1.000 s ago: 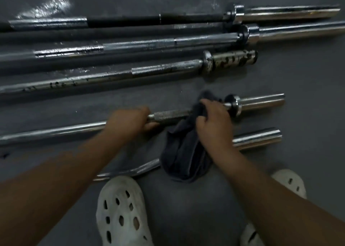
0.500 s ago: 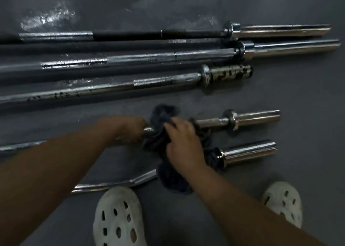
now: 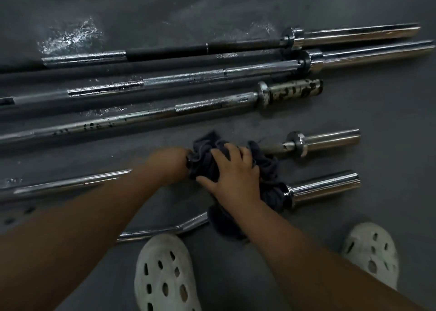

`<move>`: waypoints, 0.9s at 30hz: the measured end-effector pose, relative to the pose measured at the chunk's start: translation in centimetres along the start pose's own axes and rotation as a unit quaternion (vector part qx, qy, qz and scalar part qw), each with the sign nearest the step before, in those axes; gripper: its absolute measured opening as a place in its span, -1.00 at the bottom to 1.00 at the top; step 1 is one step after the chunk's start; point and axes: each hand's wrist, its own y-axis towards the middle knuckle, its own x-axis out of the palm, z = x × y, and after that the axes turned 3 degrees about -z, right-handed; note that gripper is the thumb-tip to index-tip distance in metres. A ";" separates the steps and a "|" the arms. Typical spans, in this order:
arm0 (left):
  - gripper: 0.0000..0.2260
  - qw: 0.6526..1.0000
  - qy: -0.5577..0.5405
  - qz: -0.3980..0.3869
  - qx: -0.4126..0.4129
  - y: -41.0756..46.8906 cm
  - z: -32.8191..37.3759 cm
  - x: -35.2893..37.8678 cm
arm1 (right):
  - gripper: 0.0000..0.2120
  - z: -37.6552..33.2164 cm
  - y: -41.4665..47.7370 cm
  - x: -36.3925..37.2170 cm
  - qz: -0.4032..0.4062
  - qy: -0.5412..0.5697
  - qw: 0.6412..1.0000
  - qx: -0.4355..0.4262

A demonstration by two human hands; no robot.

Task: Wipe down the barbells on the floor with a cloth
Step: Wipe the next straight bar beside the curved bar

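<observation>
Several chrome barbells lie side by side on the grey floor. The straight barbell [image 3: 328, 141] second from me passes under both my hands. A dark cloth [image 3: 264, 162] is bunched around its shaft, and my right hand [image 3: 233, 171] presses it there, fingers curled over the bar. Just left of the cloth, my left hand [image 3: 169, 164] is closed around the same shaft. The curl bar [image 3: 325, 185] lies nearest me, its middle hidden by my right arm and the hanging cloth.
Three longer barbells [image 3: 212, 79] lie farther away, one with a rusty sleeve [image 3: 295, 91]. My two white perforated shoes [image 3: 165, 275] [image 3: 372, 249] stand at the bottom. Wet patches [image 3: 70, 37] glint on the floor at upper left.
My right hand has slid the cloth leftward along the shaft, away from the collar and up against my left hand. The view has shifted so the bars sit lower in the frame.
</observation>
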 end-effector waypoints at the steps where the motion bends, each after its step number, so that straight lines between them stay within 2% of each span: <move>1: -0.71 0.999 0.012 0.040 -0.008 -0.5 0.2 0.7 | -0.48 -0.2 0.3 -0.3 0.018 0.001 1.000 -0.006; 4: -0.62 0.991 0.012 0.135 0.024 -2.2 -0.3 2.5 | -0.68 0.0 0.4 -1.1 0.052 -0.005 0.997 -0.049; 8: -0.61 0.973 0.027 0.217 0.080 -4.4 -1.6 3.6 | -0.78 0.3 -0.5 -3.0 -0.004 0.009 0.999 -0.039; 11: -0.49 0.969 0.040 0.228 0.086 -6.0 -1.9 3.1 | -0.79 -0.9 -1.9 -4.2 -0.012 0.026 1.000 -0.006; 15: -0.41 0.967 0.039 0.233 0.092 -8.8 -1.4 2.1 | -0.81 -2.7 -5.3 -5.3 0.037 0.055 0.998 0.018; 19: -0.41 0.966 0.042 0.237 0.097 -12.7 -1.0 1.0 | -0.83 -4.2 -9.5 -6.5 0.079 0.081 0.993 0.037; 27: -0.42 0.954 0.026 0.282 0.096 -25.0 -2.5 -2.0 | -0.77 -6.8 -18.4 -9.7 0.126 0.054 0.989 0.050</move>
